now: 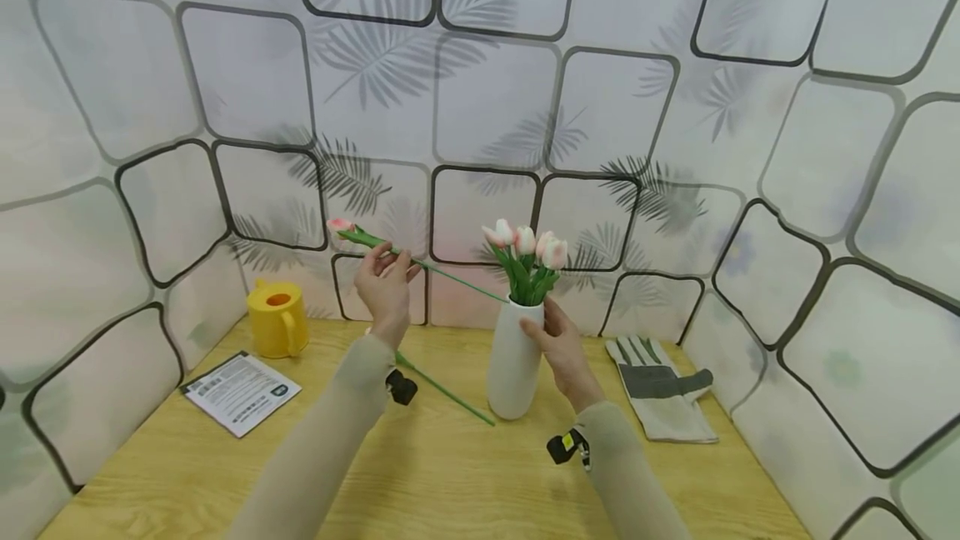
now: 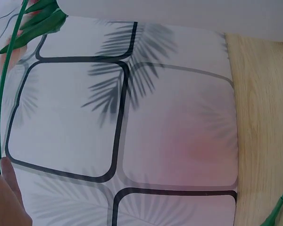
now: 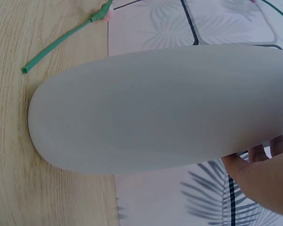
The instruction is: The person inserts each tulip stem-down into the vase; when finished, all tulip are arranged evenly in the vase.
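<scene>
My left hand pinches the green stem of a pink tulip, held aslant above the table. Its flower points to the upper left, and the stem's lower end is by the mouth of a white vase. Several pale pink tulips stand in the vase. On the vase's right side, near the top, my right hand grips it; fingers show along its edge in the right wrist view. Another tulip lies on the table left of the vase, its flower mostly hidden behind my left arm.
A yellow jug with a handle stands at the back left, behind a printed sheet. Right of the vase lies a grey and white work glove. Patterned fabric walls enclose the wooden table at the back and sides.
</scene>
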Demonstrator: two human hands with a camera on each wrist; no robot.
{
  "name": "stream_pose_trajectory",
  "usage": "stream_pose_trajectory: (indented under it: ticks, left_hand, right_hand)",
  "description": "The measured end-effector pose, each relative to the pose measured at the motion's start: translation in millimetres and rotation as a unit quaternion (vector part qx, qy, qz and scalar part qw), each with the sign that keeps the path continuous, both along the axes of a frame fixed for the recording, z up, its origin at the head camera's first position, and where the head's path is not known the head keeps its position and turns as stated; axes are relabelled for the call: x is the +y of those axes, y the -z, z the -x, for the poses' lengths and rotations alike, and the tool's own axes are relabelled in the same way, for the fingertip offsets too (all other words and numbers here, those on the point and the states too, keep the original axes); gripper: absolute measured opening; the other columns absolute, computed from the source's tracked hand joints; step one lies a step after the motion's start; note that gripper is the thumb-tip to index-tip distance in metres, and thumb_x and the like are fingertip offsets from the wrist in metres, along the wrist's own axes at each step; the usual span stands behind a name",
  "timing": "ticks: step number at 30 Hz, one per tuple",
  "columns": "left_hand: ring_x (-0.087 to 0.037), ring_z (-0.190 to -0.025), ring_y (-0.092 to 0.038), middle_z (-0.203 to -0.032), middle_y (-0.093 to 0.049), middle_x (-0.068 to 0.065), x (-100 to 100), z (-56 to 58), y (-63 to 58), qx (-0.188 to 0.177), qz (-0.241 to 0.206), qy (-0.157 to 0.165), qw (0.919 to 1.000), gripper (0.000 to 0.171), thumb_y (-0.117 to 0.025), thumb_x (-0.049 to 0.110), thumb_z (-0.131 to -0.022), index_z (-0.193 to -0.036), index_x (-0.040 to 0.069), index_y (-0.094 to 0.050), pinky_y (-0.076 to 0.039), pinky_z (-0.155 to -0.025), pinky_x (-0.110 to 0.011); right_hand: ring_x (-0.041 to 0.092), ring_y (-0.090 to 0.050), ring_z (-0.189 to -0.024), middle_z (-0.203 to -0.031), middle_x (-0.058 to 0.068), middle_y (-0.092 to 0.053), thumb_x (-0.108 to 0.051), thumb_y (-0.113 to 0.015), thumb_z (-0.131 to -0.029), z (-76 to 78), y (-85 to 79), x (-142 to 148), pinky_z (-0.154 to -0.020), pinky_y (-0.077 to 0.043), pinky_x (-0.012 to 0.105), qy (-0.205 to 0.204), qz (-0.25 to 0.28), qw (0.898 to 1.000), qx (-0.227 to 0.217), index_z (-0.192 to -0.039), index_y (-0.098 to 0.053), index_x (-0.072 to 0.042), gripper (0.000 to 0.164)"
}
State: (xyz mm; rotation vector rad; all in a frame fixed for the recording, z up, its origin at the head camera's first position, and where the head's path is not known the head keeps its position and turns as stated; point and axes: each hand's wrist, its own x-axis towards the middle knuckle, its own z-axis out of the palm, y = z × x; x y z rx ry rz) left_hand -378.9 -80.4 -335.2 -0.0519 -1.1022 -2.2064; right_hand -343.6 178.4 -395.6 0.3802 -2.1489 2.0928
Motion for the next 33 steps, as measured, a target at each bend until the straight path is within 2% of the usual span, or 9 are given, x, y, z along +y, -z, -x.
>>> stream_pose_trajectory:
  ticks: [4, 9, 13, 18, 24, 28, 30, 33]
  left_hand:
    - [-0.019, -0.076, -0.068, -0.093, -0.059, -0.01, 7.6, -1.6, -8.3, 0.002, 0.011, 0.001, 0.9999, 0.03, -0.069, -0.007, -0.087, -0.116, -0.001, -0.061, -0.061, -0.073, -0.032]
    - [-0.029, -0.082, -0.071, -0.1, -0.061, -0.014, 15.5, -3.6, -16.0, 0.012, 0.054, -0.007, 0.9984, 0.032, -0.068, -0.002, -0.089, -0.12, 0.001, -0.061, -0.061, -0.075, -0.032]
    - [-0.027, -0.079, -0.07, -0.105, -0.063, -0.021, 19.3, -3.9, -19.9, 0.015, 0.075, -0.028, 0.9967, 0.03, -0.068, 0.0, -0.09, -0.12, 0.003, -0.062, -0.061, -0.072, -0.031]
    - [-0.032, -0.083, -0.07, -0.11, -0.062, -0.028, 25.8, -4.7, -24.9, 0.032, 0.095, -0.033, 0.9944, 0.03, -0.068, 0.0, -0.09, -0.119, 0.003, -0.063, -0.061, -0.071, -0.031]
    - [-0.022, -0.082, -0.07, -0.107, -0.064, -0.017, 34.7, -5.9, -28.2, 0.056, 0.144, -0.046, 0.9869, 0.029, -0.068, 0.003, -0.091, -0.119, 0.005, -0.063, -0.061, -0.073, -0.031]
    - [-0.027, -0.087, -0.07, -0.108, -0.064, -0.014, 40.3, -6.4, -28.6, 0.076, 0.171, -0.044, 0.9814, 0.028, -0.067, 0.004, -0.092, -0.12, 0.004, -0.063, -0.061, -0.074, -0.031]
    - [-0.027, -0.087, -0.07, -0.109, -0.064, -0.017, 42.9, -6.8, -28.8, 0.088, 0.186, -0.043, 0.9776, 0.028, -0.066, 0.005, -0.093, -0.121, 0.004, -0.062, -0.061, -0.074, -0.03]
    - [-0.027, -0.086, -0.069, -0.109, -0.065, -0.017, 46.3, -7.6, -29.7, 0.11, 0.217, -0.05, 0.9686, 0.028, -0.066, 0.004, -0.093, -0.121, 0.003, -0.062, -0.061, -0.072, -0.028]
  right_hand:
    - [0.031, -0.039, -0.14, -0.156, 0.009, -0.037, -0.027, -0.066, -0.096, -0.4, 0.7, 0.0, -0.117, -0.029, 0.053, -0.001, -0.001, 1.0, -0.004, -0.155, -0.027, -0.017, 0.072]
    - [0.031, -0.04, -0.139, -0.155, 0.008, -0.038, -0.027, -0.065, -0.096, -0.4, 0.9, 0.4, -0.116, -0.031, 0.054, 0.0, 0.0, 1.0, 0.003, -0.155, -0.028, -0.018, 0.07]
    - [0.031, -0.042, -0.138, -0.154, 0.009, -0.04, -0.026, -0.066, -0.096, -0.8, 1.2, 0.2, -0.116, -0.032, 0.054, 0.0, 0.002, 1.0, 0.005, -0.154, -0.03, -0.018, 0.069]
    - [0.03, -0.042, -0.138, -0.153, 0.009, -0.041, -0.024, -0.065, -0.096, -1.3, 1.3, 0.0, -0.116, -0.032, 0.053, 0.003, 0.005, 1.0, 0.005, -0.154, -0.03, -0.017, 0.068]
    - [0.03, -0.042, -0.138, -0.153, 0.008, -0.041, -0.025, -0.066, -0.096, -2.1, 0.5, 0.0, -0.116, -0.032, 0.054, 0.002, 0.003, 1.0, 0.003, -0.154, -0.03, -0.018, 0.069]
    - [0.031, -0.04, -0.139, -0.155, 0.01, -0.038, -0.025, -0.065, -0.096, -5.6, -3.7, 0.1, -0.117, -0.03, 0.054, -0.002, 0.0, 1.0, -0.004, -0.155, -0.028, -0.018, 0.07]
    - [0.032, -0.039, -0.14, -0.156, 0.01, -0.036, -0.024, -0.065, -0.096, -5.8, -4.9, 0.2, -0.117, -0.029, 0.054, -0.005, 0.0, 1.0, -0.007, -0.155, -0.027, -0.017, 0.07]
    - [0.032, -0.038, -0.141, -0.157, 0.01, -0.035, -0.024, -0.064, -0.096, -5.6, -5.5, 0.5, -0.117, -0.029, 0.054, -0.005, -0.003, 1.0, -0.006, -0.156, -0.027, -0.017, 0.07]
